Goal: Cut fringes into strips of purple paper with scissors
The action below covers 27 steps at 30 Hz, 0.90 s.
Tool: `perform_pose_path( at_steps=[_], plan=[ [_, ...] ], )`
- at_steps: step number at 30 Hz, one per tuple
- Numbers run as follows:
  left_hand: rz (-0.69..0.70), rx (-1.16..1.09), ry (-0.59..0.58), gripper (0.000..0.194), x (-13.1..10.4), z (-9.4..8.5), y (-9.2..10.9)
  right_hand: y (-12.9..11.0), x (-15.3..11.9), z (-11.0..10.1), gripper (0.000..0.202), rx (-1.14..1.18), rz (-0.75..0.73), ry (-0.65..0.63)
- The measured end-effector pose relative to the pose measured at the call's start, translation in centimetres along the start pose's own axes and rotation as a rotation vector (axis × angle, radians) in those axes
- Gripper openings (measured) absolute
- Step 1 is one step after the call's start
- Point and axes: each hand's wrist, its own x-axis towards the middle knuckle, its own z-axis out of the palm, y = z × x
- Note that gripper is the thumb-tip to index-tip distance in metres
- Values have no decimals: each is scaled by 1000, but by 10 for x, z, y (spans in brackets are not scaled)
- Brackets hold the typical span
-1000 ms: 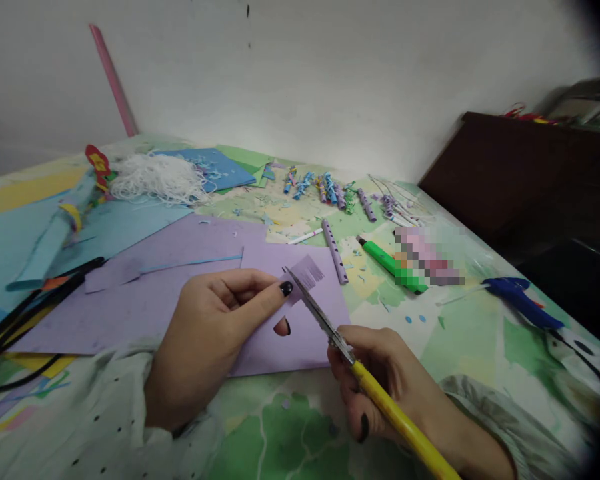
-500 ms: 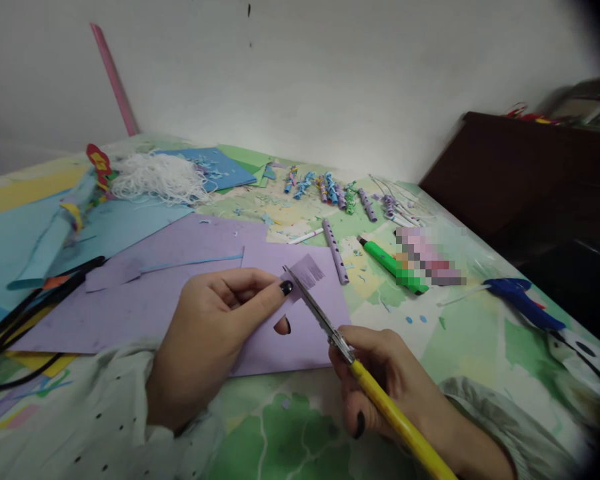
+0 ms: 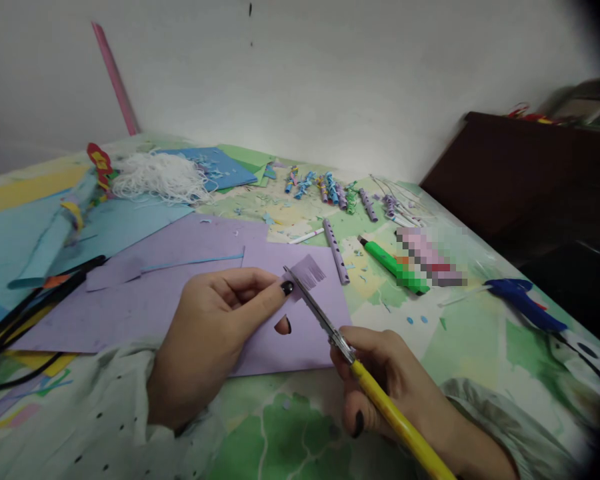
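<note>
Between thumb and fingers, my left hand (image 3: 220,327) pinches a small purple paper strip (image 3: 310,272) whose far end is cut into a fine fringe. My right hand (image 3: 380,380) is closed around yellow-handled scissors (image 3: 325,320). Their blades lie across the strip just beside my left thumb and look almost closed. Below both hands lies a larger purple sheet (image 3: 300,347). A purple paper tube with dark dots (image 3: 336,252) rests at that sheet's upper right edge. My left fingertips are partly hidden behind the strip.
Beyond my hands are a green utility knife (image 3: 393,265), several small fringed paper rolls (image 3: 330,188) and a heap of white string (image 3: 160,177). Blue-handled pliers (image 3: 525,303) lie at the right. Light blue sheets (image 3: 130,223) and black cords (image 3: 35,300) spread over the left.
The scissor blades look slightly more closed on the purple strip. Otherwise both hands hold almost the same place, and the objects on the table stay put.
</note>
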Motion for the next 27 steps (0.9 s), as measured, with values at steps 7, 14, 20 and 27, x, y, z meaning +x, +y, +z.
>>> perform_pose_path(
  at_steps=[7,14,20,27],
  plan=[
    [0,-25,-25,18,0,1,-1,3,-1,1,65,53,-10,-10],
    [-13,-13,-19,18,0,-1,0,-1,0,2,64,1,-7,12],
    [-19,0,-21,20,0,-1,-2,1,0,3,66,55,29,-11],
    [-15,-12,-27,19,0,0,0,4,-2,1,63,92,-4,-24]
  ],
)
